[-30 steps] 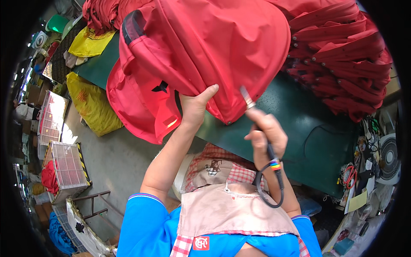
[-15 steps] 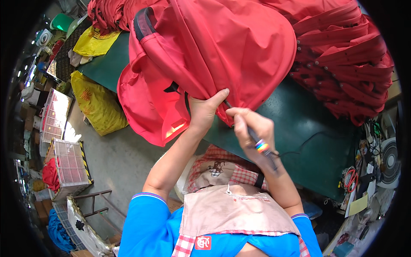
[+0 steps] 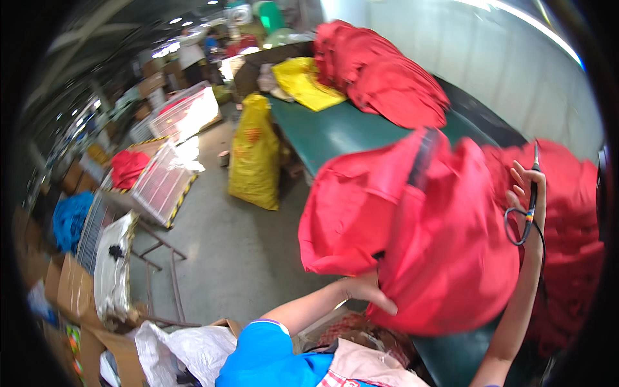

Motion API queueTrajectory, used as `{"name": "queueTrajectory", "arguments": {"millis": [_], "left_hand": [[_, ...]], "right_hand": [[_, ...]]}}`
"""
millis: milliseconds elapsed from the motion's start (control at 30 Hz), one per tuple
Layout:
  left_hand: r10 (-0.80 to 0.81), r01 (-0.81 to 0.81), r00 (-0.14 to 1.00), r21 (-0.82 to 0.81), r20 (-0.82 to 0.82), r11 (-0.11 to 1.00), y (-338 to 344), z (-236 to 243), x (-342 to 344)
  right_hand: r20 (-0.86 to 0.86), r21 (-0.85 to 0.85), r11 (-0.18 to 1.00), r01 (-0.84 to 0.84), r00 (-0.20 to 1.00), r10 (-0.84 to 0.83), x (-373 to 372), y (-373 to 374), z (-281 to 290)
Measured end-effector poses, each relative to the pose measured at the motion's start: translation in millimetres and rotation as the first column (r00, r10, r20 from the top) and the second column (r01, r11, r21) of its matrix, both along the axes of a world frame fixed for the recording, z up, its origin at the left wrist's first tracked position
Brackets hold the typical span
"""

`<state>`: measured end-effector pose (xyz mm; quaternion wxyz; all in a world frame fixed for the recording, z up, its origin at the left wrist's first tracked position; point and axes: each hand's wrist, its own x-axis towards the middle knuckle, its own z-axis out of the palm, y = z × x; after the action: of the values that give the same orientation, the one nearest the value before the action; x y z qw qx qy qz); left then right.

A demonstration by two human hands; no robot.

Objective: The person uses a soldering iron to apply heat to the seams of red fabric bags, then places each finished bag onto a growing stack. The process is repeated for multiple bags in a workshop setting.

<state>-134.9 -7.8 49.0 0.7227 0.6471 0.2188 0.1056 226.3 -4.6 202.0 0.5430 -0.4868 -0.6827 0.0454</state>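
A large red sewn fabric piece with a dark strip is lifted off the table, slightly blurred. My left hand grips its lower left edge, thumb on the outside and the other fingers hidden behind the cloth. Raised at the right, my right hand holds a soldering iron with its thin metal tip pointing up. Some of that hand's fingers are spread beside the red cloth. The iron has a dark handle with coloured bands, and its black cord loops by my wrist.
A green table bears a red fabric pile and a yellow bag. More red fabric lies at the right. A full yellow sack stands on the floor, with crates, a metal frame and cartons leftward.
My view has swung left and up. The red piece has moved right and down in view with my left hand. My right hand has come away from its edge and risen, still holding the iron.
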Motion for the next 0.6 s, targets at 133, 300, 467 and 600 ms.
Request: {"name": "queueTrajectory", "arguments": {"millis": [133,300,467,600], "left_hand": [[-0.132,0.134,0.991,0.181,-0.02,0.974,8.7,10.2,-42.7],[0.499,-0.421,0.866,0.517,-0.013,0.745,53.8,13.1,-95.0],[0.767,-0.987,0.0,0.122,0.642,-0.102,95.0,-22.4,-35.9],[0.456,-0.746,0.591,0.236,0.665,0.623,-11.3,14.8,62.4]], "right_hand": [[0.224,-0.015,0.955,-0.296,0.93,0.292,-9.9,43.7,5.4],[0.167,0.248,0.969,-0.013,0.985,-0.029,16.7,78.5,-29.7],[-0.142,0.536,0.784,0.313,0.949,-0.281,108.8,15.8,3.6],[-0.154,0.655,0.675,0.34,0.934,-0.321,26.5,-27.7,40.4]]}}
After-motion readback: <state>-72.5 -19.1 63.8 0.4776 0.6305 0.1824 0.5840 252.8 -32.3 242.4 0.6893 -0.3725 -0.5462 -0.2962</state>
